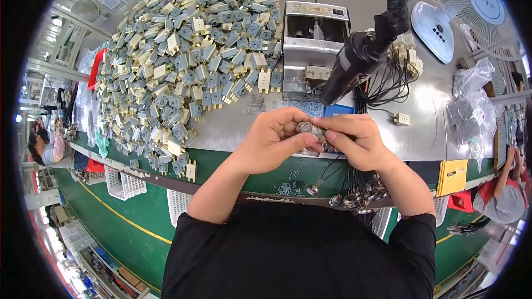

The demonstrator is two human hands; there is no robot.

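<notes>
My left hand (280, 139) and my right hand (359, 141) meet over the near edge of the bench. Between their fingertips is a small round metal-grey part (309, 128), mostly covered by the fingers. Both hands are closed on it, the left thumb lying across its near side. Just beyond the hands sits a blue tray (339, 110). Below them, several round metal parts with dark cables (359, 198) lie at the front edge. One more such part (312, 190) lies by a scatter of small screws (288, 188) on the green mat.
A large heap of grey and cream plug-like housings (188, 50) fills the left. Behind my hands stand a metal screw feeder (317, 14) and a black cylindrical power tool (354, 63). Cabled cream blocks (402, 118), a white fan (432, 30) and a yellow pad (451, 178) are right.
</notes>
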